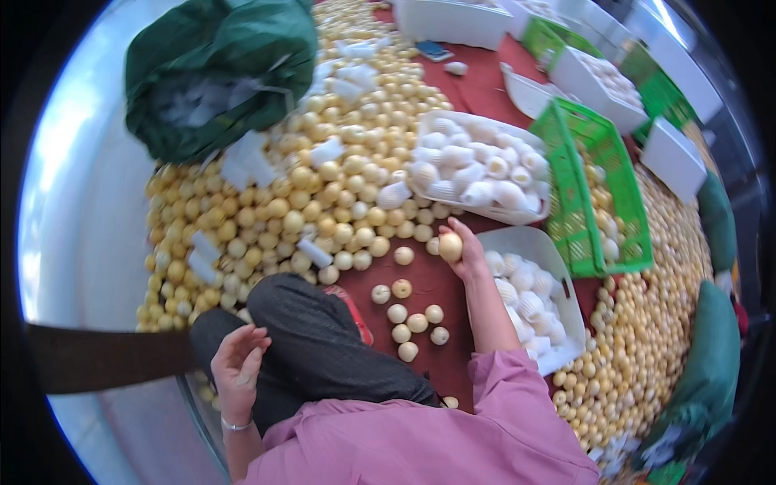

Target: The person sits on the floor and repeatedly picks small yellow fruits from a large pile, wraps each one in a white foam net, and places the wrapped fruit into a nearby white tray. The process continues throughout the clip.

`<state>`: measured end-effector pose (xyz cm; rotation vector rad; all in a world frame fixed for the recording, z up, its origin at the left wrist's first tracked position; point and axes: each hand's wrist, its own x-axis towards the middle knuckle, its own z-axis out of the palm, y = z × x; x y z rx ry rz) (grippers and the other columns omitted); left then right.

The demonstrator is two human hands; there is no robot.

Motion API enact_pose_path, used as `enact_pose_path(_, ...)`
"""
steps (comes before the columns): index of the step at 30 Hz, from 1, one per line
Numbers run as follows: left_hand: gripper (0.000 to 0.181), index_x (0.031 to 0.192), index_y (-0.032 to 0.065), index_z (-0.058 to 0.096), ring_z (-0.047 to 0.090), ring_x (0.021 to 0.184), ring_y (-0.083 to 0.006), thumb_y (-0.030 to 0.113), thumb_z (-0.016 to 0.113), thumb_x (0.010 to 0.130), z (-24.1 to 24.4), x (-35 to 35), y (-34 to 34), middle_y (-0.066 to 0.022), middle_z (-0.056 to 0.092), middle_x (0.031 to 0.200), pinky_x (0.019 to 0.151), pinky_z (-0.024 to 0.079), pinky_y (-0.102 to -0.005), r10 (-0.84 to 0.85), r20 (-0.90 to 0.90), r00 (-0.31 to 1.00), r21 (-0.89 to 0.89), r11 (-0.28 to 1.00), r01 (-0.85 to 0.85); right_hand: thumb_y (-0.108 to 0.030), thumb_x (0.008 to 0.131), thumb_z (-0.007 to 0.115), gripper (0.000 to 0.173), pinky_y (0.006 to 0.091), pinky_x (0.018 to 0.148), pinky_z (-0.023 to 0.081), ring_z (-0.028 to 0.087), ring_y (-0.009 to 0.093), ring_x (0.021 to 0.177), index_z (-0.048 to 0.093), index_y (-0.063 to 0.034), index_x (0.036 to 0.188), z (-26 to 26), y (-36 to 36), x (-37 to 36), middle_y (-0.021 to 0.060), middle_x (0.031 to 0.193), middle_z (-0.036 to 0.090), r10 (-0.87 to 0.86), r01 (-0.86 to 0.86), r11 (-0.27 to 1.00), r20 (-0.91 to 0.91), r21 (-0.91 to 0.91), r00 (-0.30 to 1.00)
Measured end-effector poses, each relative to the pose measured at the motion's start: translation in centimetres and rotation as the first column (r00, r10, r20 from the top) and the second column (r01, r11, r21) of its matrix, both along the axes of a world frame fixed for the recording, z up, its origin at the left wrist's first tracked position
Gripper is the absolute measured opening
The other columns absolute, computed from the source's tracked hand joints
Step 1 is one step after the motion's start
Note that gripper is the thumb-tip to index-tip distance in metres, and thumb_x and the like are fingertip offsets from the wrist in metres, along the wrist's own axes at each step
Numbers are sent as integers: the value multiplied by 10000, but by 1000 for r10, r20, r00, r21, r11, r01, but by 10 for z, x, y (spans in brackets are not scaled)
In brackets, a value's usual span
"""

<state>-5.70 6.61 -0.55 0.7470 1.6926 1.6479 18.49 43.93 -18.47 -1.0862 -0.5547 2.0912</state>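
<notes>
My right hand (473,254) grips a round pale yellow fruit (450,247), held near the corner of a white basket (561,276) of fruit in white foam net sleeves (531,306). My left hand (241,361) hovers over my dark trousers with loosely curled fingers and nothing in it. Between my leg and right forearm, several loose fruits (417,322) lie on a red ground sheet (448,373). A large heap of the same fruit (279,209) spreads in front of me, with some foam sleeves (315,252) scattered on it.
Ahead stands a second white basket (536,209) full of sleeved fruit. Beside it is a green plastic crate (630,200) holding bare fruit. A green sack (224,36) of white sleeves sits far left. Another fruit heap (661,291) covers the right, and white foam boxes (454,21) line the back.
</notes>
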Motion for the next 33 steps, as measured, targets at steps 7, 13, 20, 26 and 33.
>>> enact_pose_path(7,310,1179,-25,550,619,957,-159,-20,582,871,9,-16,-26,-113,636,1073,869,479,-264,142,-79,987,-14,990,-144,-157,860,641,363,301,714,545,626,161,840,531,-22,1178,-67,-115,-92,88,976,629,425,-396,903,205,-169,882)
enact_pose_path(13,272,1149,-26,560,626,934,-159,-31,565,877,8,-36,-61,-114,640,1055,873,484,-265,344,-175,923,-29,935,-354,-214,671,731,500,349,894,472,585,297,1028,615,-66,1134,-107,-130,-200,186,1153,568,176,-857,338,869,388,462)
enact_pose_path(20,256,1126,-31,568,625,923,-148,-54,554,872,3,-41,-56,-105,641,1040,836,483,-244,362,-181,914,-41,926,-375,-263,688,706,546,383,969,429,521,346,1129,603,-40,1176,-127,-144,-246,235,1293,443,146,-874,450,950,185,276)
enact_pose_path(26,397,1144,20,597,600,898,-188,149,712,787,8,-43,-43,-111,628,1067,757,482,-255,201,-562,802,-161,925,-345,-141,774,656,204,300,774,501,647,222,846,697,-30,941,-8,-148,-215,130,1005,646,384,-765,385,664,516,642)
enact_pose_path(33,489,1112,61,581,619,837,-260,334,752,743,-19,-31,6,-101,633,955,719,511,-341,43,-685,727,-197,950,-241,-10,680,691,166,311,680,502,620,221,782,707,-76,831,142,-184,-174,86,871,652,551,-603,-222,609,766,571)
